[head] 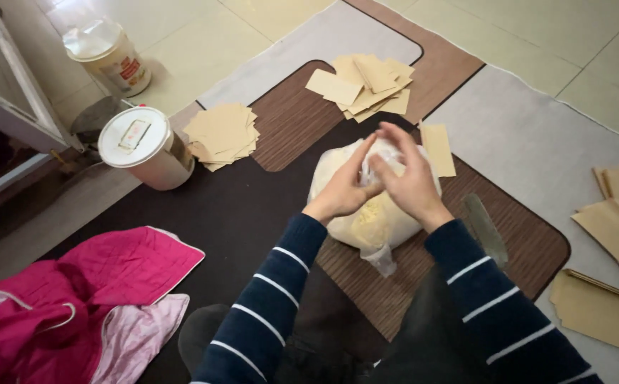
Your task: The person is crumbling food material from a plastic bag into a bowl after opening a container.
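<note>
Hands (384, 178) together, pinching the clear bag (373, 213) of yellow stuff; white-lidded tub (142, 146) with rectangular label left.

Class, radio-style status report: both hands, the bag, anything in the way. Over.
Left hand and right hand both pinching top of clear plastic bag of pale yellow stuff. Bag on mat. Knife right of it, paper strip behind.

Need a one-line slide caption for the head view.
Both hands, left hand and right hand, work at the top of a clear plastic bag among tan paper stacks.
</note>
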